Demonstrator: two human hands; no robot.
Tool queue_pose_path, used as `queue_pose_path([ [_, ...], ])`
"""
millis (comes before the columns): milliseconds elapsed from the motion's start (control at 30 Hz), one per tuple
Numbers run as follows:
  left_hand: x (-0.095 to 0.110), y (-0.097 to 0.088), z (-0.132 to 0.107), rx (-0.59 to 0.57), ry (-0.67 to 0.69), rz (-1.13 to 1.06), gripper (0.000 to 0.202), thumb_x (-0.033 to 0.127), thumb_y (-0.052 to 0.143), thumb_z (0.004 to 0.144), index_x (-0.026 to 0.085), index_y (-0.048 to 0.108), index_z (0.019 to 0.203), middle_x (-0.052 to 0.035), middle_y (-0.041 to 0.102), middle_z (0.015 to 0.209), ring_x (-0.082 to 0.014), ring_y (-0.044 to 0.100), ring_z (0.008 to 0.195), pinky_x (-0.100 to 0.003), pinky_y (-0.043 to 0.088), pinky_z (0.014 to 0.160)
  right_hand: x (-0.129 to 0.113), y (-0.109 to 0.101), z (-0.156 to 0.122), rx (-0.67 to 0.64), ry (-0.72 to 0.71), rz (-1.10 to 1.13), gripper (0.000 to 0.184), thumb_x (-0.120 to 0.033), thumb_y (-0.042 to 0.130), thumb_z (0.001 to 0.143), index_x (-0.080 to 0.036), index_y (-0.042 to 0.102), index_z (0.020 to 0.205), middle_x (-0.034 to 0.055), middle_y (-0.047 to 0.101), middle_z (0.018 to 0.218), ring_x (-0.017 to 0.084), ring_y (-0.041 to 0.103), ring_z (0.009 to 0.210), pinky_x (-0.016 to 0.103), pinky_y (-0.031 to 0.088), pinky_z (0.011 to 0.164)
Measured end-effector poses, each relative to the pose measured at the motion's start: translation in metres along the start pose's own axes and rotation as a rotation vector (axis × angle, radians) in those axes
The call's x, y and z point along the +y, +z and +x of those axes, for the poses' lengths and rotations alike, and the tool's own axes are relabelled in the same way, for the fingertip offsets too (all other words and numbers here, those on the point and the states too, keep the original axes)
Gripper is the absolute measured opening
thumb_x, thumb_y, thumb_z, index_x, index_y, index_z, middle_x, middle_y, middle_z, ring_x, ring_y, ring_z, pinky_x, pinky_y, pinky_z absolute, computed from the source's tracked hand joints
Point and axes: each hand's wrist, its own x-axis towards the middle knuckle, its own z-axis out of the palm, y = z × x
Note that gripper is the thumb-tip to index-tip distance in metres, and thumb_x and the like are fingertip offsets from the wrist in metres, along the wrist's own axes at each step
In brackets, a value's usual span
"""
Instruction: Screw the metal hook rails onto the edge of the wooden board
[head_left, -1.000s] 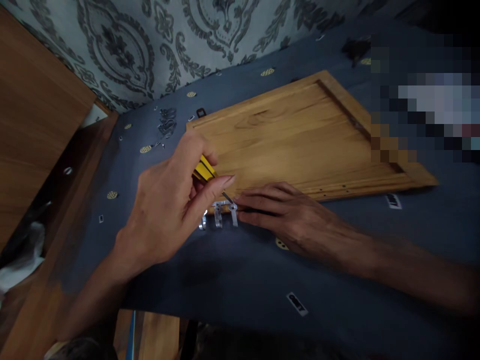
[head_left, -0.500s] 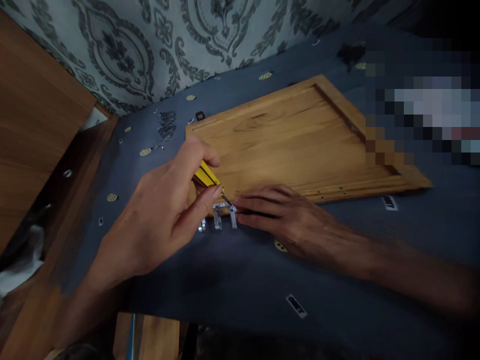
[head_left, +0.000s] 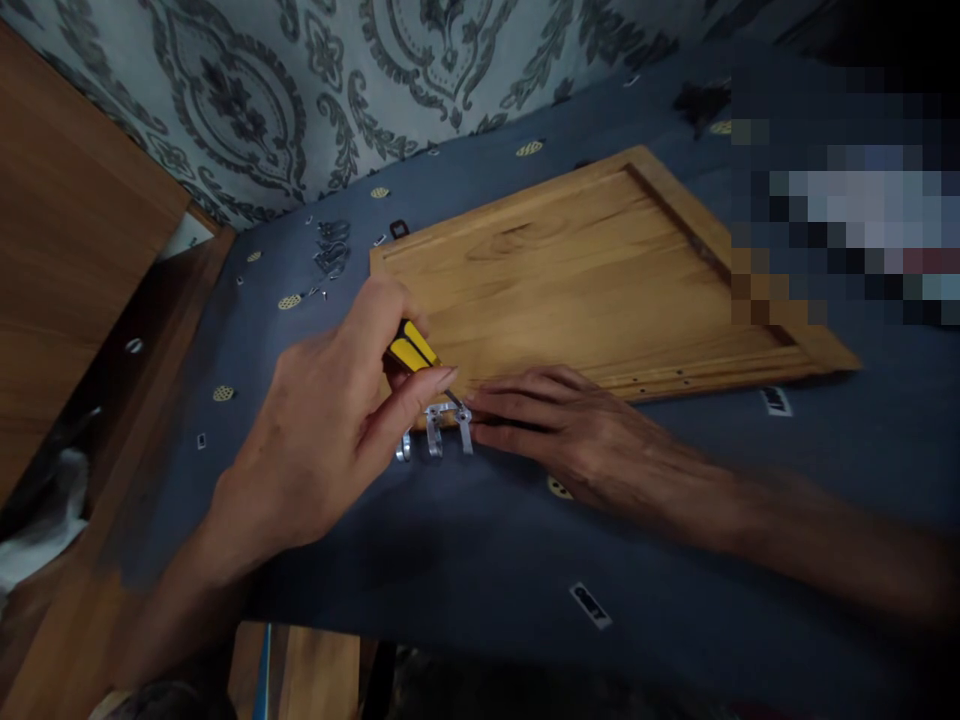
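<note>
My left hand (head_left: 322, 420) is closed around the yellow-and-black handle of a screwdriver (head_left: 414, 348). The screwdriver's shaft slants down to the right, its tip at the end of a silver metal hook rail (head_left: 448, 412). This rail lies along the near edge of a wooden framed panel (head_left: 555, 270), its hooks hanging over the edge. My right hand (head_left: 577, 425) rests with fingers stretched out on the same edge, fingertips touching or very close to the rail's right end. Part of the rail is hidden behind my left hand.
Beneath the panel is dark blue patterned cloth (head_left: 465, 560). Several small metal pieces (head_left: 331, 248) lie beyond my left hand, and a small dark ring-shaped piece (head_left: 399, 230) by the panel's far corner. A patterned curtain (head_left: 420, 80) stands behind, wooden furniture (head_left: 75, 200) at left.
My left hand has turned the screwdriver handle slightly, its thumb shifting a little to the right. The right hand and panel stay in place.
</note>
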Motion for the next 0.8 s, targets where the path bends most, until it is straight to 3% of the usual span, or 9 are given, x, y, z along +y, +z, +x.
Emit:
queue_pose_path([
  [267, 0.0027, -0.0042, -0.0002, -0.029, -0.075, 0.063, 0.015, 0.038, 0.061, 0.099, 0.025, 0.053, 0.1, 0.0051, 0.061, 0.077, -0.0116, 0.061, 0.057, -0.028, 0.043, 0.053, -0.0001, 0.0022, 0.0003, 0.028, -0.007, -0.01, 0.044, -0.005, 0.045, 0.094, -0.016, 0.066, 0.131, 0.0143, 0.071, 0.135, 0.028, 0.061, 0.128, 0.051, 0.049, 0.105],
  [433, 0.0033, -0.0068, -0.0017, 0.087, -0.051, 0.088, 0.017, 0.035, 0.068, 0.095, 0.023, 0.055, 0.095, 0.0053, 0.057, 0.075, -0.0078, 0.053, 0.049, -0.025, 0.038, 0.046, -0.0007, 0.0008, 0.0001, 0.016, -0.007, -0.022, 0.044, -0.004, 0.046, 0.093, -0.016, 0.065, 0.132, 0.0129, 0.07, 0.136, 0.028, 0.06, 0.128, 0.05, 0.048, 0.105],
  [600, 0.0038, -0.0067, -0.0012, 0.015, -0.076, 0.082, 0.016, 0.038, 0.062, 0.097, 0.025, 0.053, 0.096, 0.0049, 0.059, 0.077, -0.0085, 0.053, 0.048, -0.028, 0.041, 0.047, 0.0002, 0.0013, 0.0, 0.02, -0.02, -0.028, 0.046, -0.002, 0.047, 0.09, -0.014, 0.064, 0.131, 0.0142, 0.07, 0.134, 0.028, 0.06, 0.128, 0.049, 0.049, 0.105],
  [800, 0.0043, -0.006, -0.0006, -0.001, -0.11, 0.087, 0.017, 0.041, 0.061, 0.097, 0.026, 0.053, 0.096, 0.0047, 0.06, 0.077, -0.0129, 0.062, 0.056, -0.03, 0.043, 0.051, -0.0001, 0.0014, 0.0008, 0.029, -0.022, -0.035, 0.044, -0.003, 0.045, 0.091, -0.014, 0.065, 0.13, 0.0144, 0.071, 0.133, 0.029, 0.061, 0.127, 0.049, 0.049, 0.105],
])
